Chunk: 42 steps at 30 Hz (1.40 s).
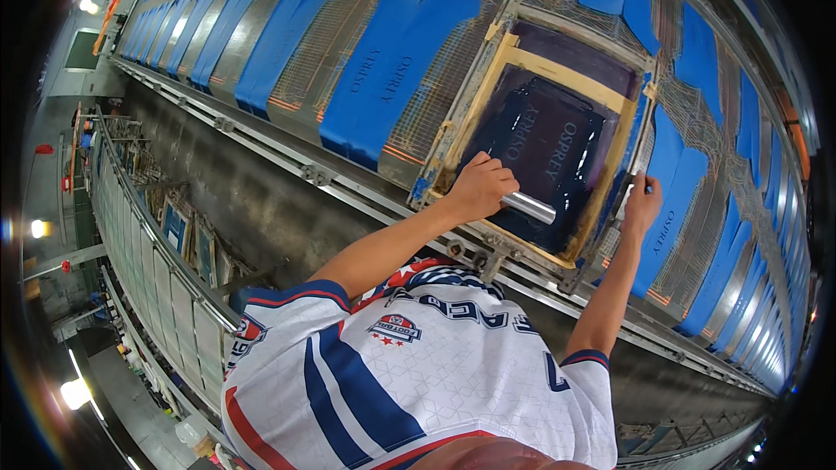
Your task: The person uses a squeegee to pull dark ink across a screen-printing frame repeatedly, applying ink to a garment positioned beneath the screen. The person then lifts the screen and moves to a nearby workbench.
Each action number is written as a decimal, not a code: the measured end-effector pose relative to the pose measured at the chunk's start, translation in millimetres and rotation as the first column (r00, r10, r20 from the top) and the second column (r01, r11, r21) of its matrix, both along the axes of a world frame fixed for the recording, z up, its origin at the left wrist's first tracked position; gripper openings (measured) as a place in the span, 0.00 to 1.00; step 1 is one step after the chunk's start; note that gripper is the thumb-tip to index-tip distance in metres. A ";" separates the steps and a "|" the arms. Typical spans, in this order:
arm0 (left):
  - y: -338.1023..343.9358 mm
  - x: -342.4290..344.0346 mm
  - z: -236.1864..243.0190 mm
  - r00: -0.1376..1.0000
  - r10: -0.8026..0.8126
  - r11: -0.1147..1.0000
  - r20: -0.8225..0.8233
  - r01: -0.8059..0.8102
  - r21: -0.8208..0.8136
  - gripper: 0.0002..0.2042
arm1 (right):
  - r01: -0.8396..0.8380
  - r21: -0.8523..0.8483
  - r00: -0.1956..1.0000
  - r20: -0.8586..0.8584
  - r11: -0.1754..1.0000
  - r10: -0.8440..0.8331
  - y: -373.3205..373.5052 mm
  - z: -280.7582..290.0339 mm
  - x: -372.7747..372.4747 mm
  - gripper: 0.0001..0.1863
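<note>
A printing screen (463,126) with a tape-edged frame lies over the long table in front of me. Dark ink is spread over its mesh (528,176), where lettering shows through. My left hand (482,187) is closed round a metal-bodied squeegee (533,208), held above the near left part of the mesh. Just outside the frame's right rail is my right hand (643,203), its fingers curled closed. A small dark piece shows by its thumb, but what it grips is too hidden to name. Printed blue fabric pieces (396,61) lie on both sides of the screen.
More blue pieces (688,283) run in rows along the table both ways. A metal rail (313,176) with clamps follows the table's near edge. Across the aisle floor (261,165) on the left, framed screens (178,222) stand in a rack under a curved panelled bench (161,252).
</note>
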<state>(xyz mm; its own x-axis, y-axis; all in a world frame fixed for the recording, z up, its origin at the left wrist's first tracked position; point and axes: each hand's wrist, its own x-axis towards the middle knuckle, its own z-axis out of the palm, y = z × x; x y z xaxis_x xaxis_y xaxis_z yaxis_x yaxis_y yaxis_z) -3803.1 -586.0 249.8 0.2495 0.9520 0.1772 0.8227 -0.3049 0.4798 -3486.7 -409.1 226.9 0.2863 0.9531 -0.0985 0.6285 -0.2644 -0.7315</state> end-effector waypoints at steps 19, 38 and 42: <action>-65.6 -339.0 14.4 0.995 0.012 0.999 -0.095 -0.009 0.036 0.08 | -0.034 0.147 0.983 -0.174 0.989 0.059 -64.8 -27.6 -350.0 0.17; 177.4 -377.6 -8.7 0.980 -0.139 0.988 -0.146 0.126 -0.092 0.15 | -0.594 0.134 0.785 -0.120 0.793 0.608 17.7 50.1 -400.8 0.26; 203.8 -377.3 1.8 0.983 -0.131 0.985 -0.126 0.114 -0.131 0.14 | -0.791 -0.113 0.589 0.127 0.601 0.798 56.7 56.0 -461.8 0.22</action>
<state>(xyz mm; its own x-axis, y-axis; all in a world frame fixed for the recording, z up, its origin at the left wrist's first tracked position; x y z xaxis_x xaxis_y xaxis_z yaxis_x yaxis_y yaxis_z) -4180.4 -382.2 251.6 0.3792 0.9251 0.0185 0.8419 -0.3532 0.4079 -3948.5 -352.4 282.8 -0.5690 0.8049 -0.1683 0.7007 0.3675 -0.6116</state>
